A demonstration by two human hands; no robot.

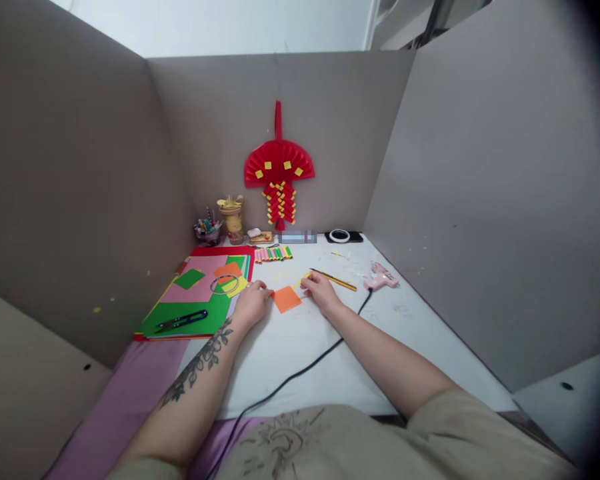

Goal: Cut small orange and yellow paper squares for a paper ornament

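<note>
An orange paper square lies on the white table cover between my hands. My left hand rests at its left edge, fingertips touching or very near the corner. Just beyond the square's right side, my right hand has its thumb and finger pinched on a thin yellow strip that slants up toward a pencil. That yellow and black pencil lies right of the hand, with a darker slim tool along it. Behind the square, several small pink, green and yellow rolls sit in a row.
Coloured paper sheets with scissors-like snips and a clear ring lie at left. A pink glue gun stands right, its black cable crossing the front. Pen holder, cup and phone line the back.
</note>
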